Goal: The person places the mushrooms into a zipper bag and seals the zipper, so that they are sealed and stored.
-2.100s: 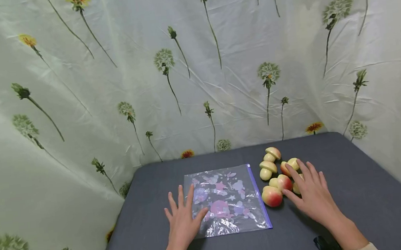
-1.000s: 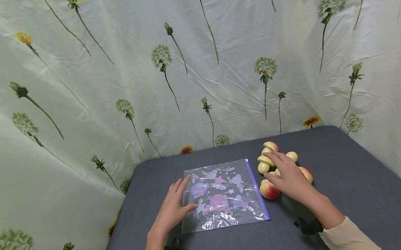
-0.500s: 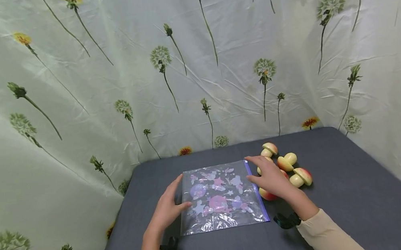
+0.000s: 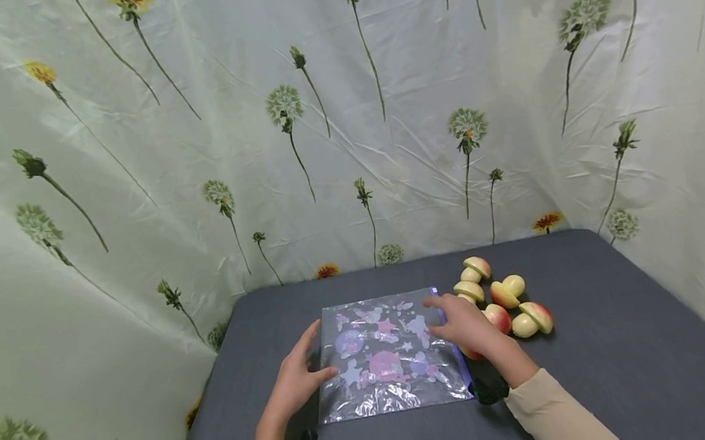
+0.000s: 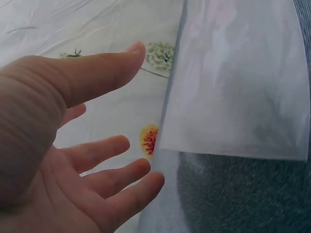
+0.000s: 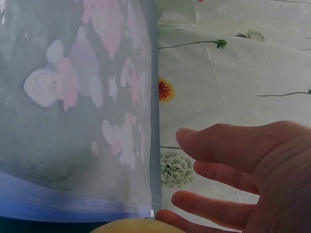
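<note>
A clear zip bag [image 4: 386, 390] printed with pink and lilac shapes lies flat on the dark table, its purple zip edge on the right. My left hand [image 4: 296, 381] hovers by the bag's left edge, thumb and fingers spread apart. Over the zip side is my right hand [image 4: 469, 323], fingers loosely bent with nothing between them. Both wrist views show a gap between the bag and the left hand [image 5: 97, 179] and right hand [image 6: 243, 170]. Several toy mushrooms with red-and-yellow caps, such as one mushroom [image 4: 533, 318], lie right of the bag; the right hand partly hides some.
The dark table [image 4: 602, 366] ends at the back against a pale curtain [image 4: 334, 158] with printed dandelions, which also hangs along both sides. A rounded yellow surface [image 6: 136, 226] shows at the bottom of the right wrist view.
My right hand has moved left from above the mushrooms to the bag's zip edge. My left hand has shifted from over the bag to its left edge. Bag and mushrooms stay in place.
</note>
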Demonstrator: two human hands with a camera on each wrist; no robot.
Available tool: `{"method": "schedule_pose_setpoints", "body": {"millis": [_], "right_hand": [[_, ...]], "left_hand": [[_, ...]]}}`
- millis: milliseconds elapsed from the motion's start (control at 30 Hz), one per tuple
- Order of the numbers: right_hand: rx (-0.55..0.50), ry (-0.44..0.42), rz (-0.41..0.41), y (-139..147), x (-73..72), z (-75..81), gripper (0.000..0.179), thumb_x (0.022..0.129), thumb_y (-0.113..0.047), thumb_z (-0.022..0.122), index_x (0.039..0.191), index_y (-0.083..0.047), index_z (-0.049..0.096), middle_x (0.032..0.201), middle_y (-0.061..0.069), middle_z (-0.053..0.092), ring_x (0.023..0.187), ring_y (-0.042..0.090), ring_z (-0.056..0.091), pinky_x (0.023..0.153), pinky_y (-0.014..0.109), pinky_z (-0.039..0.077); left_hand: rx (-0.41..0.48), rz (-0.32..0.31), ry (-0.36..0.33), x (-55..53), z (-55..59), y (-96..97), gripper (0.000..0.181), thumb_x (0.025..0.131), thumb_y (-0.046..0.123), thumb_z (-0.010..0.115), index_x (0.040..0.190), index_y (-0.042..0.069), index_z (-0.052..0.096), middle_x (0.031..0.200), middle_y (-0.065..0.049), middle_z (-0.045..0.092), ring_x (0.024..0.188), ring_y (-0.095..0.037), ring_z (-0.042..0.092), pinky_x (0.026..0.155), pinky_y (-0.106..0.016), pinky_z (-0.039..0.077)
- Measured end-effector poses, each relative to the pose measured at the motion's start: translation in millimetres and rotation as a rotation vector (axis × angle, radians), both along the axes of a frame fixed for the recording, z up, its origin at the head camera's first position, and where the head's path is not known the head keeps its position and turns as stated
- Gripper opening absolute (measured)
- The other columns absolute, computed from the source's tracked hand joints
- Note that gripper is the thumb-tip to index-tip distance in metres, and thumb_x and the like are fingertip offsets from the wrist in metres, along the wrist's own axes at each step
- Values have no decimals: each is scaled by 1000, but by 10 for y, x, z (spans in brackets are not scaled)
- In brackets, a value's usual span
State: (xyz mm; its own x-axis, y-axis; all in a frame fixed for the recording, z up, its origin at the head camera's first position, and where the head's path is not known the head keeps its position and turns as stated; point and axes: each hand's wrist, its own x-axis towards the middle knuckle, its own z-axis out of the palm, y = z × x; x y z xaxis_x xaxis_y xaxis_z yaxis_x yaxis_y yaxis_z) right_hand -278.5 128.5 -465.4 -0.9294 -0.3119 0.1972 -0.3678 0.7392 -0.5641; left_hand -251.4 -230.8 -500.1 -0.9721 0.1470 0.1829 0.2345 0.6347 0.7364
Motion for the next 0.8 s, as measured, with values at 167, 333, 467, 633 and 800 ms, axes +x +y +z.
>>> {"method": "schedule_pose_setpoints", "body": {"millis": [167, 333, 467, 633, 800], "right_hand": [[45, 6, -20, 30, -26, -43, 48, 80, -15, 83, 125, -4, 68, 117, 18, 66, 105, 34, 62, 88, 51, 49], [80, -21, -40, 58, -57, -90, 48, 79, -15, 85, 122, -4, 69, 115, 17, 67, 104, 33, 62, 88, 51, 50], [87, -35, -48, 66, -60, -125, 46, 76, -11, 86, 119, -5, 71, 112, 15, 68, 102, 32, 63, 85, 50, 51], [98, -33, -45, 63, -61, -145, 42, 74, -8, 86, 113, -7, 73, 109, 13, 69, 98, 29, 64, 83, 49, 51], [112, -26, -39, 67, -74, -156, 37, 72, -5, 86, 107, -9, 75, 103, 9, 70, 93, 25, 64, 82, 47, 51]], "left_hand": [[66, 9, -8, -26, -67, -32, 93, 79, 14, 88, 156, 23, 38, 154, -16, 43, 137, -41, 42, 97, -59, 46], [90, 33, -33, -33, -128, -30, 87, 78, 10, 88, 153, 19, 44, 151, -17, 45, 135, -42, 45, 95, -55, 49], [72, 37, -49, -23, -178, -22, 80, 79, 7, 86, 149, 15, 49, 148, -19, 47, 132, -43, 47, 93, -51, 51], [52, 37, -50, -2, -205, -18, 77, 78, 3, 86, 147, 13, 53, 145, -23, 49, 127, -45, 52, 90, -49, 53], [-4, 25, -41, -14, -222, 3, 70, 76, -1, 86, 140, 10, 59, 141, -25, 52, 121, -46, 57, 87, -48, 54]]}}
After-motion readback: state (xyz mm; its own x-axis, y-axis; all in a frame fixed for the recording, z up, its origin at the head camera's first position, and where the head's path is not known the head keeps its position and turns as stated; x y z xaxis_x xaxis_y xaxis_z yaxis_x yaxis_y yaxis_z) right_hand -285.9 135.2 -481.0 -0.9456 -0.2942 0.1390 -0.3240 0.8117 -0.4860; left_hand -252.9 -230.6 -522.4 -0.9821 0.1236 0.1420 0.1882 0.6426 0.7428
